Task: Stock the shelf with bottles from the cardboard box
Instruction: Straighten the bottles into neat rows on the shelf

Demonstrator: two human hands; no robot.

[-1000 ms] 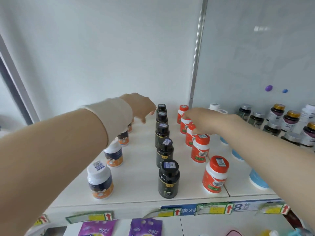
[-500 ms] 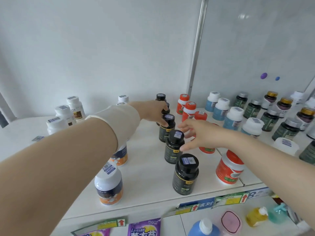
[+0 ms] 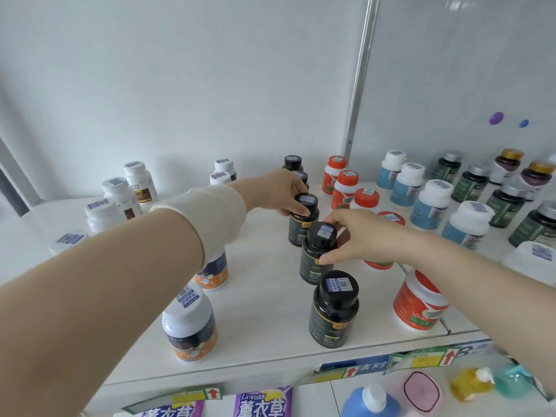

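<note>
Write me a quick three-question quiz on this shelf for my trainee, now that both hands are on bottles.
1. True or false: the right hand is open and holds nothing.
2. In the row of black plastic bottles on the white shelf, which one does neither hand touch? A: the front black bottle. B: the second black bottle. C: the third black bottle.
3. Fill in: the left hand grips the third black bottle by its ____.
Key: 1 false, it grips the second black bottle; 2 A; 3 cap.
</note>
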